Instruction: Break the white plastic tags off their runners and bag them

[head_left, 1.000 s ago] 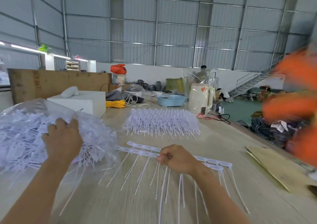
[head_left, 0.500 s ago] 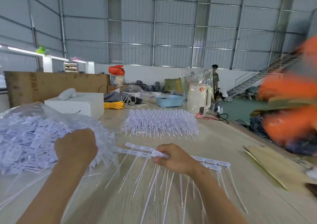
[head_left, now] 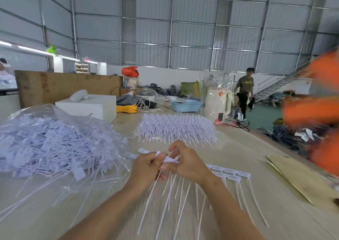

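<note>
1. Both hands meet over the middle of the table [head_left: 238, 151]. Left hand [head_left: 146, 168] and right hand [head_left: 187, 163] both pinch the head end of a strip of white plastic tags [head_left: 169, 160], fingers curled round it
2. The runner [head_left: 227, 171] lies left to right across the table; the tag tails [head_left: 165, 206] trail toward the person, so each tag's long axis runs near to far
3. Handling, as judged: light, thin, springy plastic; tails flex and tangle, heads stiffer. Best held at the flat heads close to the runner, then bent to snap
4. Clear bag [head_left: 55, 138] of loose tags sits to the left, just beside the hands; tails poke from its mouth
5. A pile of unbroken strips [head_left: 176, 127] waits farther back on the table
</note>
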Demonstrator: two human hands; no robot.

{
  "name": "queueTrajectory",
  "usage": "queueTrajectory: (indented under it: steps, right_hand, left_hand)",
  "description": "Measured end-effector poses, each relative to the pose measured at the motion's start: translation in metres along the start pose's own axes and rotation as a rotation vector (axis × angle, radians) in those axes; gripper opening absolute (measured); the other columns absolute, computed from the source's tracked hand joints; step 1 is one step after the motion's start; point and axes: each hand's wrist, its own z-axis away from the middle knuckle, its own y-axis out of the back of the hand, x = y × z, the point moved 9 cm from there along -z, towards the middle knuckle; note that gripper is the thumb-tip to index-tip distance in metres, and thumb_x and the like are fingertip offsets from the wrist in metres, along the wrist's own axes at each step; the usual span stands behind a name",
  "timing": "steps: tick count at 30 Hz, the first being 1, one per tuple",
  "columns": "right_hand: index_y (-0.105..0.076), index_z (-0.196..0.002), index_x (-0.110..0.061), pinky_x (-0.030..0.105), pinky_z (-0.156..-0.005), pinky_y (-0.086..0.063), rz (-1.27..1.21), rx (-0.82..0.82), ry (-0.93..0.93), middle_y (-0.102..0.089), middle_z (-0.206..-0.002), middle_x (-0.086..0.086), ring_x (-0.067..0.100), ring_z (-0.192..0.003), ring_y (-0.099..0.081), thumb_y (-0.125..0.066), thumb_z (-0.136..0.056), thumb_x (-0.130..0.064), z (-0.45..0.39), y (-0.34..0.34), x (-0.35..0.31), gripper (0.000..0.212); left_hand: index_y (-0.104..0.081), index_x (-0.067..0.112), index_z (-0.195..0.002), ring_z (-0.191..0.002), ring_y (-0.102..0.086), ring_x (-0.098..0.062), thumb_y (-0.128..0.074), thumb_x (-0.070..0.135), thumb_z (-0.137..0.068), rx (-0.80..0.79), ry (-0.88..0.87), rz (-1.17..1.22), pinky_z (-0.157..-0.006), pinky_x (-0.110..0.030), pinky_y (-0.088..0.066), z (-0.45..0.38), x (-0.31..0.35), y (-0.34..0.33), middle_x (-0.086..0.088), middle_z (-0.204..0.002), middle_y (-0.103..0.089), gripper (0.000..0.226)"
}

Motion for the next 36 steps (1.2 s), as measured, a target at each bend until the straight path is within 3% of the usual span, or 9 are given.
queueTrajectory:
  steps: [3, 7, 12, 18, 22, 26, 31, 33, 36]
  right_hand:
    - [-0.059, -0.078, -0.009, 0.032, -0.066, -0.047, 0.103, -0.007, 0.014, -0.057, -0.071, 0.007, 0.019, -0.065, -0.054, -0.070, -0.082, -0.026, -0.001, 0.000, 0.000, 0.020]
    - [-0.058, -0.070, 0.002, 0.035, -0.066, -0.043, 0.136, -0.073, 0.033, -0.054, -0.069, 0.020, 0.027, -0.065, -0.053, -0.058, -0.092, -0.026, 0.000, -0.009, -0.001, 0.035]
    - [-0.050, -0.056, -0.014, 0.026, -0.057, -0.030, 0.055, -0.140, 0.047, -0.038, -0.056, 0.002, 0.012, -0.053, -0.036, -0.057, -0.092, -0.015, 0.003, -0.015, -0.006, 0.037]
    - [-0.055, -0.060, -0.015, 0.017, -0.054, -0.032, -0.018, -0.317, 0.031, -0.043, -0.061, 0.007, 0.004, -0.051, -0.037, -0.057, -0.091, -0.009, 0.013, -0.016, -0.010, 0.032]
    - [-0.059, -0.061, -0.017, 0.013, -0.044, -0.030, -0.124, -0.417, -0.009, -0.046, -0.055, -0.002, 0.002, -0.044, -0.035, -0.057, -0.091, -0.010, 0.017, -0.021, -0.013, 0.032]
    - [-0.058, -0.058, -0.017, 0.017, -0.047, -0.032, -0.056, -0.309, -0.037, -0.047, -0.055, 0.001, 0.006, -0.047, -0.039, -0.059, -0.091, -0.011, 0.016, 0.007, 0.002, 0.033]
    - [-0.060, -0.070, -0.012, 0.019, -0.053, -0.035, -0.263, -0.222, 0.008, -0.050, -0.060, -0.001, 0.007, -0.052, -0.042, -0.055, -0.093, -0.007, 0.015, 0.011, -0.009, 0.024]
    - [-0.064, -0.089, -0.007, 0.028, -0.064, -0.039, -0.211, -0.274, 0.068, -0.056, -0.076, 0.005, 0.014, -0.068, -0.051, -0.055, -0.089, 0.001, 0.012, -0.007, -0.021, 0.011]
    - [-0.064, -0.100, -0.001, 0.032, -0.079, -0.048, -0.106, -0.277, 0.143, -0.061, -0.089, 0.004, 0.020, -0.086, -0.060, -0.055, -0.081, 0.010, 0.012, -0.016, -0.030, 0.024]
  left_hand:
    - [-0.068, 0.008, -0.073, -0.039, -0.060, -0.013, -0.052, 0.012, -0.096, 0.045, -0.006, 0.077, -0.040, -0.019, -0.046, 0.003, 0.004, 0.000, -0.002, -0.046, -0.062, 0.029]
    - [-0.066, 0.002, -0.071, -0.034, -0.043, -0.005, -0.051, 0.018, -0.097, 0.092, -0.030, 0.014, -0.041, -0.017, -0.036, 0.001, 0.003, 0.004, 0.005, -0.038, -0.051, 0.034]
    - [-0.060, 0.005, -0.061, -0.033, -0.039, -0.003, -0.055, 0.024, -0.095, 0.007, -0.001, -0.147, -0.049, -0.025, -0.032, -0.006, 0.005, 0.001, 0.008, -0.034, -0.045, 0.039]
    - [-0.051, 0.014, -0.065, -0.032, -0.028, -0.005, -0.057, 0.028, -0.094, -0.330, 0.275, -0.058, -0.034, -0.012, -0.021, 0.004, -0.002, -0.006, 0.009, -0.038, -0.036, 0.033]
    - [-0.049, 0.022, -0.047, -0.033, -0.018, -0.003, -0.055, 0.033, -0.094, -0.538, 0.384, 0.045, -0.034, -0.011, -0.014, 0.016, 0.000, -0.013, 0.008, -0.042, -0.025, 0.048]
    - [-0.052, 0.021, -0.046, -0.026, -0.020, 0.000, -0.054, 0.038, -0.089, -0.755, 0.460, 0.293, -0.031, -0.008, -0.015, 0.026, 0.006, -0.006, 0.010, -0.035, -0.026, 0.046]
    - [-0.057, 0.011, -0.074, -0.032, -0.030, -0.006, -0.040, 0.045, -0.093, -0.340, 0.372, 0.462, -0.033, -0.011, -0.019, -0.002, -0.008, 0.000, 0.002, -0.044, -0.040, 0.043]
    - [-0.060, 0.007, -0.078, -0.038, -0.039, -0.010, -0.032, 0.060, -0.088, -0.309, 0.341, 0.409, -0.039, -0.016, -0.025, 0.000, -0.013, -0.015, -0.003, -0.051, -0.050, 0.060]
    - [-0.065, 0.008, -0.077, -0.047, -0.045, -0.012, -0.040, 0.073, -0.074, -0.362, 0.257, 0.298, -0.044, -0.019, -0.029, 0.006, -0.007, -0.026, -0.007, -0.060, -0.055, 0.069]
